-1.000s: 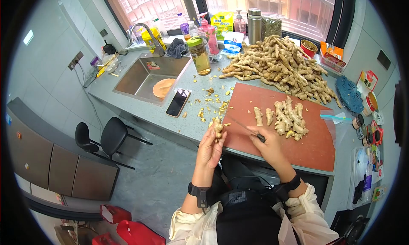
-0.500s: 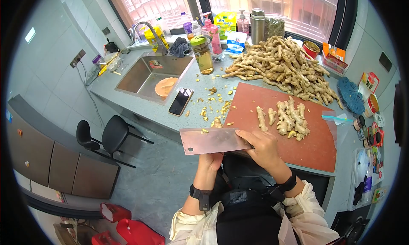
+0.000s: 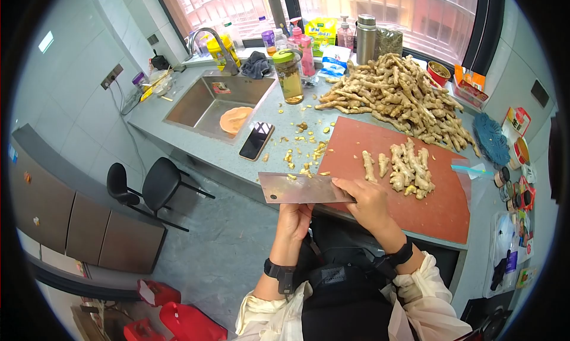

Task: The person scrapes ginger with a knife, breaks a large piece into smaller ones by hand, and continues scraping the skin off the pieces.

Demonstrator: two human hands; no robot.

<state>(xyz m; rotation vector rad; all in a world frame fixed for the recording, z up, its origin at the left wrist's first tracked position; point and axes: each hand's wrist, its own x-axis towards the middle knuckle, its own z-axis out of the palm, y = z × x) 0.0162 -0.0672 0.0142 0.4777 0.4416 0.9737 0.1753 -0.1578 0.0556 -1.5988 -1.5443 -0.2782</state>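
Note:
My right hand [image 3: 369,204] grips a cleaver [image 3: 297,188] at its right end. The broad metal blade lies across the front edge of the counter, with a small hole near its left end. Directly beneath the blade is my left hand [image 3: 292,221], its palm turned up and its fingers curled in. The blade covers the fingertips and whatever they hold. Yellowish peel scraps [image 3: 306,157] lie on the counter just beyond the blade. Several ginger pieces [image 3: 411,170] rest on the reddish-brown cutting board [image 3: 392,213], right of my hands.
A large heap of ginger [image 3: 398,97] stands behind the board. Left of it are a lidded tea bottle [image 3: 290,80], a phone [image 3: 257,141] and a sink [image 3: 189,112] with an orange dish [image 3: 235,119]. Jars [image 3: 502,175] line the right side. A black chair [image 3: 161,184] stands at lower left.
The cleaver and both hands have shifted slightly right in the view, and the blade sits a little higher. More of my left hand shows below it. The head view has moved slightly.

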